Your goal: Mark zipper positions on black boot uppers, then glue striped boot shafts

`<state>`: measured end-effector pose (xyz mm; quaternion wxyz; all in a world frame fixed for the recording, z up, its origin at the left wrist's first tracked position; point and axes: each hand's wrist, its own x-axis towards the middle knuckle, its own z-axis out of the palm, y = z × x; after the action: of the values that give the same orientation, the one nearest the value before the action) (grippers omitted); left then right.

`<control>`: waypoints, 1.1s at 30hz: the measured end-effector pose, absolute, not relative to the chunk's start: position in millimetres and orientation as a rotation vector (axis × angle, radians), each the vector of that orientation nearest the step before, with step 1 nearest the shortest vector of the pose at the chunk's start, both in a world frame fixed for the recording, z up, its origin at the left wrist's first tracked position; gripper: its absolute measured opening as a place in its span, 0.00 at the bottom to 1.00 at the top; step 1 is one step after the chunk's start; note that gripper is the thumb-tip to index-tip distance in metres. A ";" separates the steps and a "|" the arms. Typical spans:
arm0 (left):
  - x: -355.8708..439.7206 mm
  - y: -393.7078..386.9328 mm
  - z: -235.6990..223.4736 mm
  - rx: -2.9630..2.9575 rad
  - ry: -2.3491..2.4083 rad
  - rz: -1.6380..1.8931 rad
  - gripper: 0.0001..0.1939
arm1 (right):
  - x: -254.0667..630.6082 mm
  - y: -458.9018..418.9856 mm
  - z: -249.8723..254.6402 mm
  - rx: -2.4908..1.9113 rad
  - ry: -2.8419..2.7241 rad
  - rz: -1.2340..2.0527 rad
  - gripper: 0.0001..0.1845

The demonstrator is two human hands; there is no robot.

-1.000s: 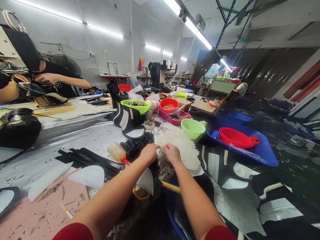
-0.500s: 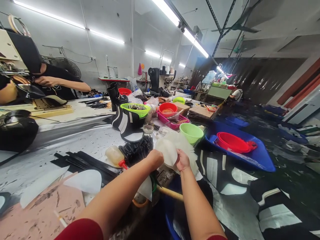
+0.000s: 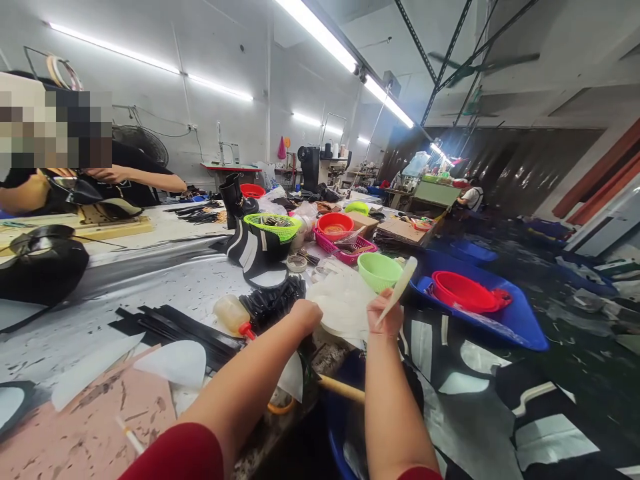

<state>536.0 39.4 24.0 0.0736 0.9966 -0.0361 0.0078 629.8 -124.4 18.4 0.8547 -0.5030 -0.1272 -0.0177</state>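
My right hand (image 3: 384,313) pinches a thin, pale, curved sheet piece (image 3: 400,287), turned almost edge-on and raised off the pile. Beside it on the left, my left hand (image 3: 306,315) is closed at the edge of a fanned pile of similar pale sheet pieces (image 3: 343,300). What its fingers hold, if anything, is hidden from me. A bundle of shiny black pieces (image 3: 275,297) lies just behind my left hand. Close to my left wrist rests a cloudy plastic bottle (image 3: 231,313) with a red nozzle.
A light green basket (image 3: 379,270) stands behind the pile. On the right, a blue tub (image 3: 523,320) holds a red basin (image 3: 463,291). Black strips (image 3: 180,333) and white cut pieces (image 3: 175,363) lie to the left. Another person works at a machine, far left.
My right hand has moved right and tilted its pale piece edge-on, away from my left hand. My left hand has shifted slightly left. The view has turned a little.
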 end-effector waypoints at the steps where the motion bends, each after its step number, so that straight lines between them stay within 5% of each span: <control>1: 533.5 39.8 29.0 2.943 -0.074 0.042 0.13 | 632.4 -130.7 26.8 -1.080 -0.267 -0.081 0.14; 7: 510.3 12.1 58.1 2.460 0.067 0.290 0.04 | 593.5 -143.3 50.6 -1.420 -0.314 -0.346 0.10; 12: 476.8 -25.5 61.8 1.873 0.140 0.392 0.15 | 519.7 -132.2 44.9 -1.866 -0.801 -0.674 0.14; 18: 444.7 -29.5 58.4 1.401 0.279 0.407 0.26 | 493.2 -135.7 53.3 -1.824 -0.824 -0.515 0.10; 26: 422.3 -41.9 74.4 1.310 0.323 0.356 0.19 | 479.7 -151.2 53.5 -1.608 -0.731 -0.174 0.08; 33: 422.4 -19.9 73.0 1.444 0.486 0.538 0.09 | 484.0 -185.6 47.3 -1.447 -0.343 -0.340 0.10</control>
<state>422.4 -19.9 73.0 0.6910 0.6460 0.2174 0.2407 484.0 -185.6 47.3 0.7228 -0.6555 -0.1555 -0.1542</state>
